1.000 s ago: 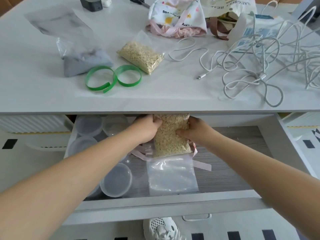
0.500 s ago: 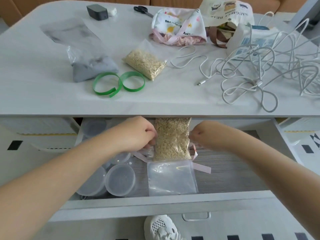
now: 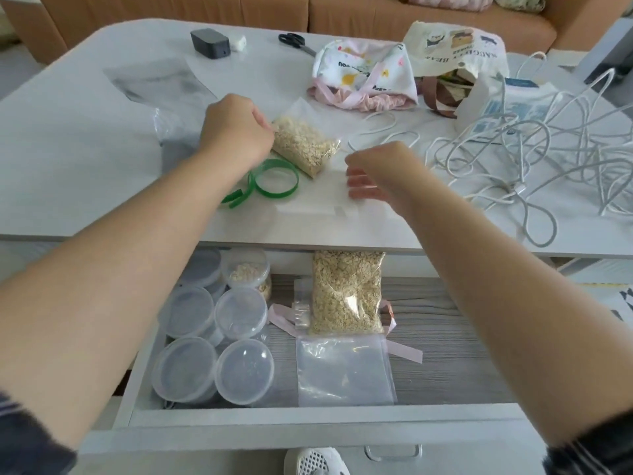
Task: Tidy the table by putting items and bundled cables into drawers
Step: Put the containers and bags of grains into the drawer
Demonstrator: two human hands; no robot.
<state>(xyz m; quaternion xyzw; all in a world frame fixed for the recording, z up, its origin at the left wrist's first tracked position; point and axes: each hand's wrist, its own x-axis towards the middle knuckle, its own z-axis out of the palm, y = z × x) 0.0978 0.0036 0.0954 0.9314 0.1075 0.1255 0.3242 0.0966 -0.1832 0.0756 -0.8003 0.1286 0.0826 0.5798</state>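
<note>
The left hand (image 3: 236,132) is closing, fingers hidden, at the oat bag (image 3: 303,145) on the table (image 3: 68,166), seemingly to move it to the drawer (image 3: 445,337); the right hand (image 3: 380,171) is hovering half-open, empty.

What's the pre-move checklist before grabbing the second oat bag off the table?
1. Drawer open to receive it: ok.
2. First oat bag already lying in the drawer: ok.
3. Free floor beside it in the drawer, right side bare: ok.
4. Left hand at the corner of the second oat bag: ok; whether its grip has closed on the bag: cannot tell.
5. Right hand empty, fingers open above the table: ok.
6. Green band touching the bag's near end, may drag along: not ok.
</note>
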